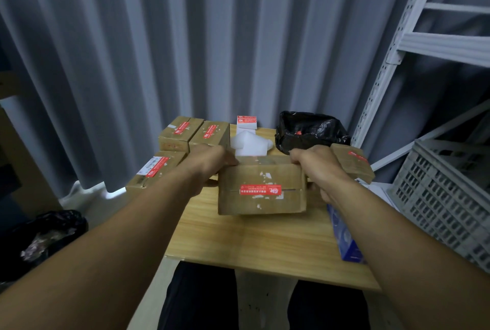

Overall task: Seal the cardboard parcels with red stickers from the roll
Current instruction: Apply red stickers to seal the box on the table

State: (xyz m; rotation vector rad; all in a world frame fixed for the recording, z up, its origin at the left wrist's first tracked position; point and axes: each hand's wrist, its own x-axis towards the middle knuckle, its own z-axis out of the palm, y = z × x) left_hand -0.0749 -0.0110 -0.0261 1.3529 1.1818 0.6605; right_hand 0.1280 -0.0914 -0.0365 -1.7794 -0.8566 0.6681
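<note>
A cardboard parcel (261,188) with a red sticker (260,189) across its seam sits mid-counter (252,245). The left hand (209,164) and right hand (316,164) grip its far corners, fingers curled around the edges. Sealed parcels (183,132) lie far left, the sticker roll (247,121) behind.

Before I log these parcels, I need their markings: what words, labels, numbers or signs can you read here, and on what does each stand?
No text here can be read.
Red sticker on the centre parcel, held by the left hand and right hand: white print, blurred.
Red stickers on the other parcels: blurred.
White barcode label on the near-left parcel: too small.
Sticker roll: red and white print, too small.
</note>
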